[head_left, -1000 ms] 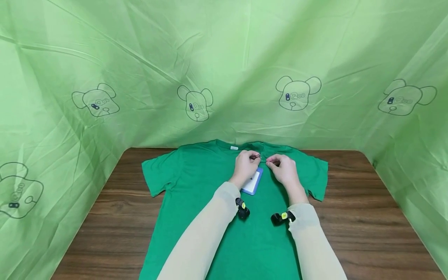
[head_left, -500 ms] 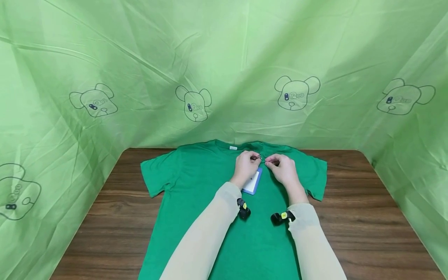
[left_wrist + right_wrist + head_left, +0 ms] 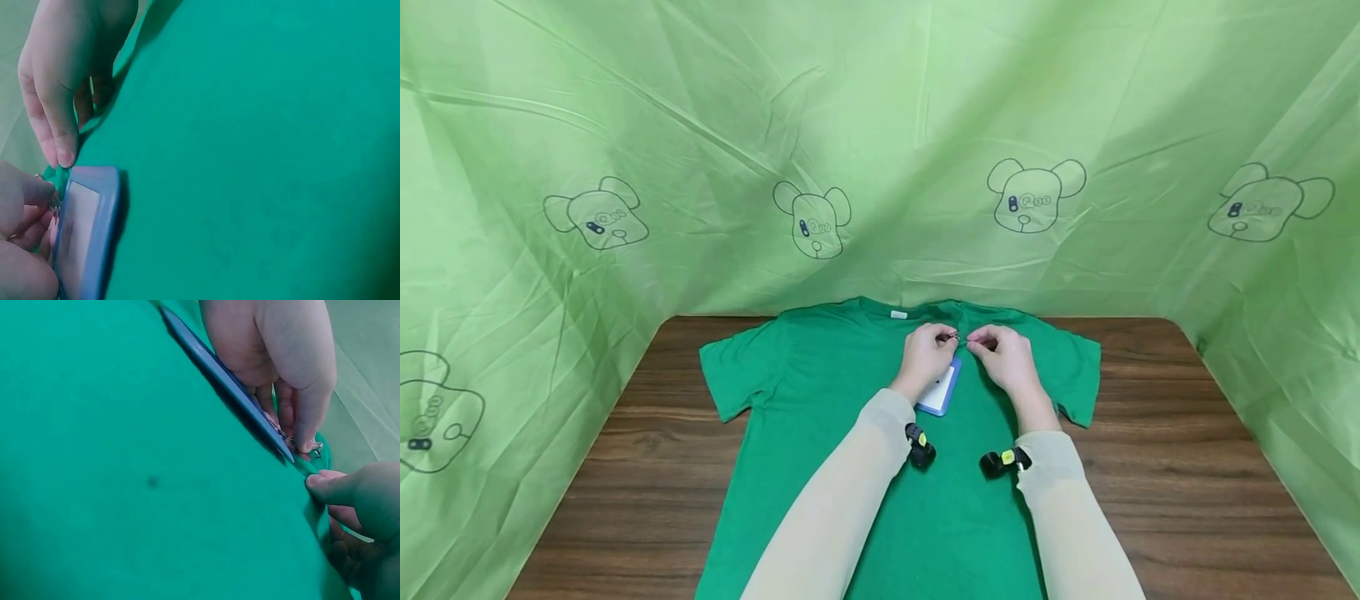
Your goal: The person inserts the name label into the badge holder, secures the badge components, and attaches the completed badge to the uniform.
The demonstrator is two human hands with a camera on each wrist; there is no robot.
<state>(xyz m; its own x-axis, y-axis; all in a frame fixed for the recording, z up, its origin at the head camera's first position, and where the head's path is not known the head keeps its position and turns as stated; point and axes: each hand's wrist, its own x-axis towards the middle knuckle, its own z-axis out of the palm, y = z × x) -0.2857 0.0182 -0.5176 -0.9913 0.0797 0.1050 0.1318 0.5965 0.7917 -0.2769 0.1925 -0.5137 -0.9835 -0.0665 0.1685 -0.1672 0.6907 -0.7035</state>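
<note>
A green T-shirt lies spread out, its collar at the far side. At the upper chest my left hand pinches the small metal clip of a blue-framed badge holder with a white card inside. The badge holder hangs below those fingertips, over the shirt. Just to the right, my right hand pinches a fold of the shirt fabric between thumb and fingers. In the right wrist view the clip sits right at the raised fold, close to both sets of fingertips. My left fingers partly hide the clip.
The shirt lies on a dark wood-grain table. A pale green curtain with printed bear heads encloses the back and both sides. Each wrist carries a small black camera, with the left one close above the shirt.
The hands stay almost still, left on the clip and right on the fabric fold. The head view shifts very slightly.
</note>
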